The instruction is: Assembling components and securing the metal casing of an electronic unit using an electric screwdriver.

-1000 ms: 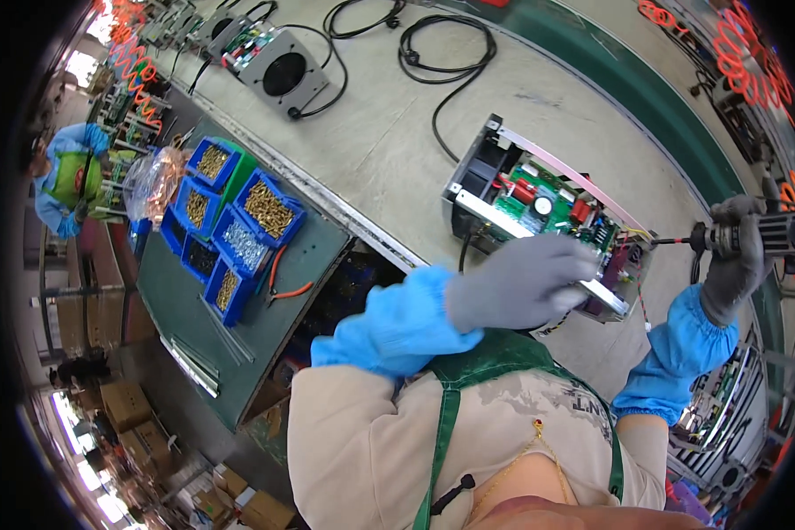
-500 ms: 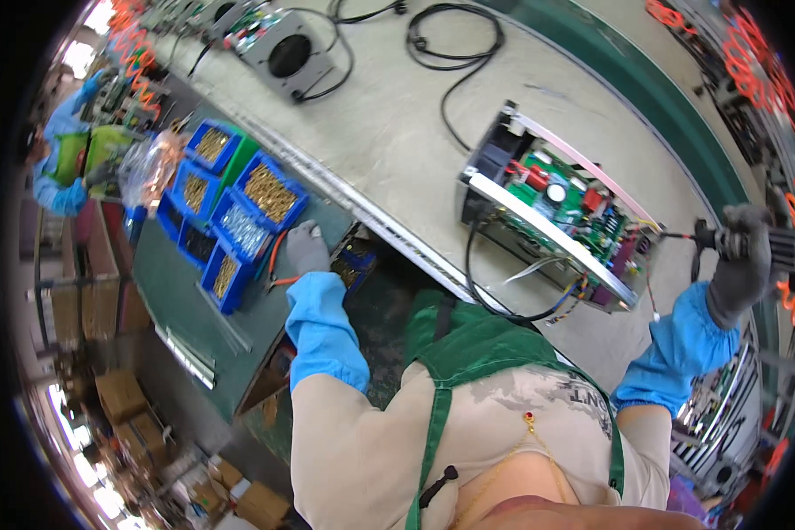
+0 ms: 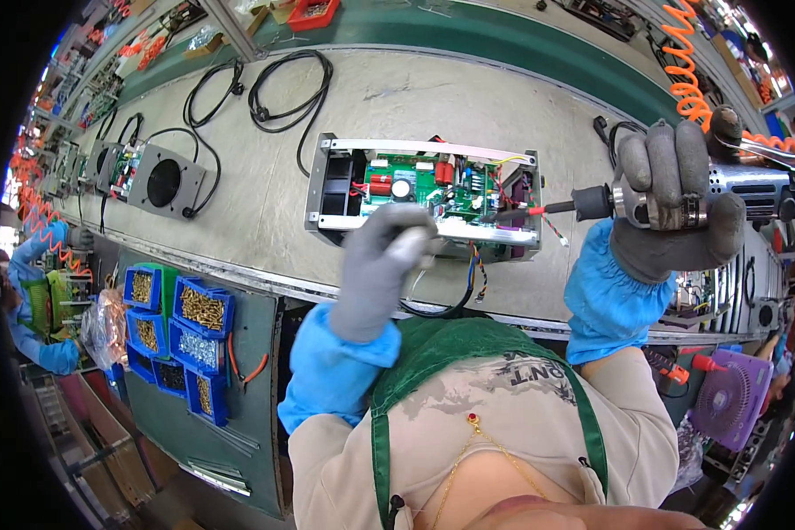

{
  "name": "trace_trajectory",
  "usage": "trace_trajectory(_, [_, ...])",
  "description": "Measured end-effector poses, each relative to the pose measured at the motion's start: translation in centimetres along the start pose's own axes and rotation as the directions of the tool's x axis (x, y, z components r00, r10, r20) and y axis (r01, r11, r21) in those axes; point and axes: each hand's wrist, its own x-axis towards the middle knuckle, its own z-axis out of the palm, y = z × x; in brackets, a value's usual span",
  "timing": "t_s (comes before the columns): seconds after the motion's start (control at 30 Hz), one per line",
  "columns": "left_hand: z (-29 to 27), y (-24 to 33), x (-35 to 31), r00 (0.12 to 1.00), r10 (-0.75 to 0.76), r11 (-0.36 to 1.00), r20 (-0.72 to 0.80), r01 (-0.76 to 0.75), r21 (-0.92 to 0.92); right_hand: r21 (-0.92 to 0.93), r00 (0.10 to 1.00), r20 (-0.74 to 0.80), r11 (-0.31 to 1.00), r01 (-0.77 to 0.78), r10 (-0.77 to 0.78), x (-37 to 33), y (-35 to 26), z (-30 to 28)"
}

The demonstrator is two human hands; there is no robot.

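A pneumatic screwdriver [image 3: 724, 190] lies across my gloved right hand [image 3: 671, 190], its fingers wrapped round the metal body. The driver's bit points left, its dark tip over the right part of a circuit board [image 3: 450, 199] with red and white components. That board sits in an open metal frame [image 3: 371, 146] with a black fan end. My gloved left hand [image 3: 389, 256], slightly blurred, is over the frame's near rail, thumb and fingers drawn together; whatever they pinch is too small to make out. Bundled wires [image 3: 477, 269] hang from the frame's near side.
Blue bins [image 3: 201, 309] of screws and small fasteners stand on a side table at left, beside orange-handled pliers [image 3: 247, 367]. Black cables [image 3: 296, 88] coil on the bench. Another fan unit [image 3: 163, 181] stands farther left. An orange coiled hose [image 3: 685, 62] hangs at right. A co-worker is at far left.
My left hand has moved from beside the fastener bins to the metal frame. The screwdriver in my right hand has come to the board, its bit now over it. The view has turned.
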Motion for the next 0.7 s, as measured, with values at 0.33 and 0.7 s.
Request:
trace_trajectory(0.33, [4.2,-3.2,0.5,0.972,-0.11,0.858,0.207,0.198,-0.473,-0.04,0.988,-0.136,0.997,0.067,-0.072,-2.6,-1.8,0.9])
trace_trajectory(0.7, [5.1,-3.8,0.2,0.989,-0.008,0.97,0.149,0.044,-0.239,-0.108,0.992,-0.096,0.992,0.069,-0.08,-3.8,-2.7,1.2])
